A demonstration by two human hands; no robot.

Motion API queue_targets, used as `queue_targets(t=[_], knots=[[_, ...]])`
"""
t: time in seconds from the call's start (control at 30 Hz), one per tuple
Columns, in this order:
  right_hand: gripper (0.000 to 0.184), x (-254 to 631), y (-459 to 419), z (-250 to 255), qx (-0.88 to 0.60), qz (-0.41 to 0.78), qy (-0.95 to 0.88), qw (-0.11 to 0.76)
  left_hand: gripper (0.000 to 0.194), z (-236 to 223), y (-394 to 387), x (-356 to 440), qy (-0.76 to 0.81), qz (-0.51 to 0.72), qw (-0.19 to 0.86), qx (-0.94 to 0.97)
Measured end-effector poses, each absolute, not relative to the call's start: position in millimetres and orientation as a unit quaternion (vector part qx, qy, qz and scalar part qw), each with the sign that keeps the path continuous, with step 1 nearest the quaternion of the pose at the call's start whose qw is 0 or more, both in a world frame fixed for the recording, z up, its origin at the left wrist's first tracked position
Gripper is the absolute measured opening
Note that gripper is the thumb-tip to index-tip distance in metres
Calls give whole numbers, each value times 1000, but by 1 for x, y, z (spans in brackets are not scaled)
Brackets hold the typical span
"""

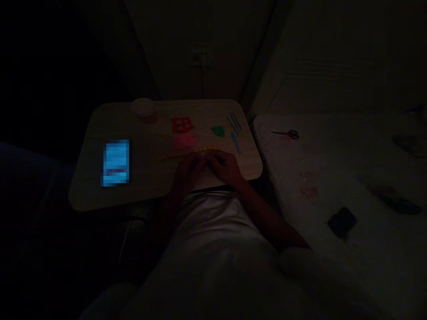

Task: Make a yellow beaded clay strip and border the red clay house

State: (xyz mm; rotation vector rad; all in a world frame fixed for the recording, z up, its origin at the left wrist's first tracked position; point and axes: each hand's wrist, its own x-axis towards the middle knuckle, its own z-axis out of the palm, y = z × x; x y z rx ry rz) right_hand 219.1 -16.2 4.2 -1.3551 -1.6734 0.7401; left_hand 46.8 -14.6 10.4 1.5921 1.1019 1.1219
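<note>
Stretching off along our right side, a pale, broad surface (320, 160) is the largest thing around us in the dim light. Beside it stands the round-cornered table (147, 182) we are working at, its near edge close against our pale clothing (213, 222).

Over that near edge we hold our left hand (190, 168) and our right hand (227, 165), side by side, fingers curled inward and tips drawn close to one another. It is too dark for us to tell whether they pinch anything between them.

Well to the left of our hands lies a glowing blue screen (116, 163), blurred into blocks. On the surface to our right we have a dark, blocky object (342, 222). At the table's far edge we see a tub (143, 110) with a pale top.

Just beyond our fingers lies the task's long orange strip (173, 155), running sideways, its right-hand part lumpy and lighter; whether our fingertips touch it we cannot tell. Out on the pale surface we find dark-handled scissors (289, 134). Behind the strip sit a pink piece (185, 141) and, farther back, a red frame (182, 125) with square openings. Toward our right are some slim sticks (235, 124), a small blue tool (236, 142) and a green lump (218, 130).
</note>
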Motion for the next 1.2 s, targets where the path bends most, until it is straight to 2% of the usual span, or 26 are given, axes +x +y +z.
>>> queue_targets(t=[1.2], knots=[[28, 219, -17, 4, -533, 305, -666, 424, 14, 11, -15, 47, 443, 449, 439, 640]])
